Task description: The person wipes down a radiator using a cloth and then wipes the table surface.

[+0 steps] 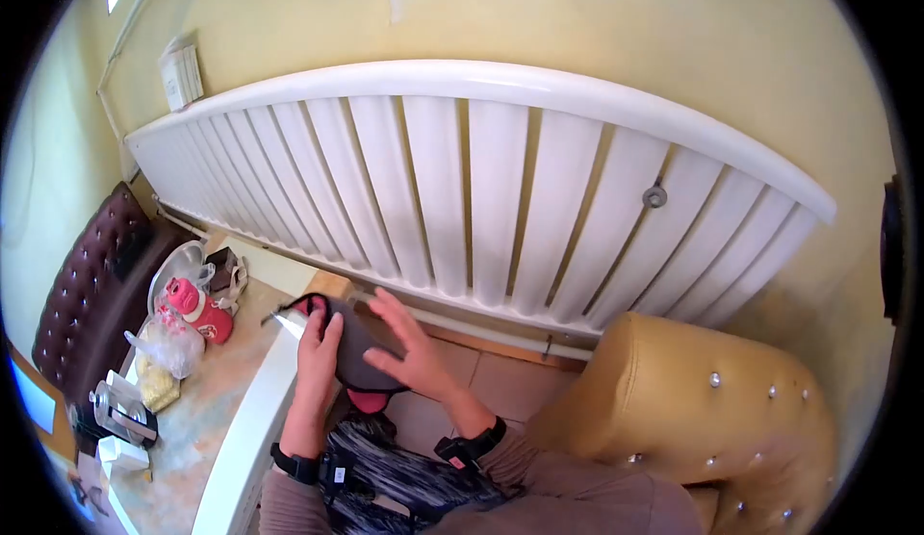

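Head view: gripping grey pouch (pixel 357 344) with left hand (pixel 314 350), beside corner of table (pixel 219 405), with contents hidden; holding right hand (pixel 423 362) open, fingers spread, over it. Farther, toward table's far edge: red bottle (pixel 210 319), clear plastic bag (pixel 178 350) with indistinct contents, metal bowl (pixel 171 271).

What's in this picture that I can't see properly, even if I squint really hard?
All in the head view:
Part of the grey thing: covered by the left hand and right hand.
The grey thing's underside: turned away from the camera.
Writing on the pink bottle: too small and blurry.
What's inside the plastic bag: blurred behind crinkly plastic.
The dark thing on the far right: cut off by the black rim.
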Demonstrator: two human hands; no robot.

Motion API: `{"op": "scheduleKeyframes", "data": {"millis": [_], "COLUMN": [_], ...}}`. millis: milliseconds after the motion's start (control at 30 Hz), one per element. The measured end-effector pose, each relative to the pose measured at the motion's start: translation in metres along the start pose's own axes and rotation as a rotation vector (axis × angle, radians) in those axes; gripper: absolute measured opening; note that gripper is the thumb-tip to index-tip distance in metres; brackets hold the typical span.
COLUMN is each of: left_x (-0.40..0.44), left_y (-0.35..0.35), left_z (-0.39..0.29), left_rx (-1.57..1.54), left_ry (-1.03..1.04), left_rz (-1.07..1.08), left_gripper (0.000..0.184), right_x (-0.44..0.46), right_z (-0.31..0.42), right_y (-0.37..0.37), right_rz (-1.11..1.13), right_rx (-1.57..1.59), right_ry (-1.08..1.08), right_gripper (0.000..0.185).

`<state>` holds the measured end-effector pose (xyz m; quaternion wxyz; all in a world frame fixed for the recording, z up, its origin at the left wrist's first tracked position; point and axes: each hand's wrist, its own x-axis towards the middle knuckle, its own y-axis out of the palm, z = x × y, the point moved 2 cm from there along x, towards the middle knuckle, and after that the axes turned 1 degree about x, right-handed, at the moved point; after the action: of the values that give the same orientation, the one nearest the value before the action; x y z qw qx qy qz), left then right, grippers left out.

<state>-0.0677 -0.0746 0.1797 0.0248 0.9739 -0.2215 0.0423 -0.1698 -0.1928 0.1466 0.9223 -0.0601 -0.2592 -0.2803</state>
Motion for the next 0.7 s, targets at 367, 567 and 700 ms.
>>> {"op": "scheduleKeyframes", "data": {"millis": [367, 567, 700], "left_x": [-0.011, -0.029, -0.036], "left_y": [0.037, 0.007, -0.041], "left_z": [-0.072, -0.095, -0.065], "left_rx": [0.901, 0.707, 0.663], "left_ry": [0.746, 0.810, 0.720], "left_rz": [0.115, -0.037, -0.122], "left_gripper": [0.021, 0.030, 0.034], "right_x": [0.004, 0.045, 0.099], "right_z": [-0.029, 0.004, 0.112], "right_y": [0.031, 0.001, -0.039], "right_rz": [-0.300, -0.338, -0.562], "right_rx": [0.662, 1.077, 0.658], "right_ry": [0.408, 0.349, -0.428], "right_gripper": [0.044, 0.038, 0.042]}}
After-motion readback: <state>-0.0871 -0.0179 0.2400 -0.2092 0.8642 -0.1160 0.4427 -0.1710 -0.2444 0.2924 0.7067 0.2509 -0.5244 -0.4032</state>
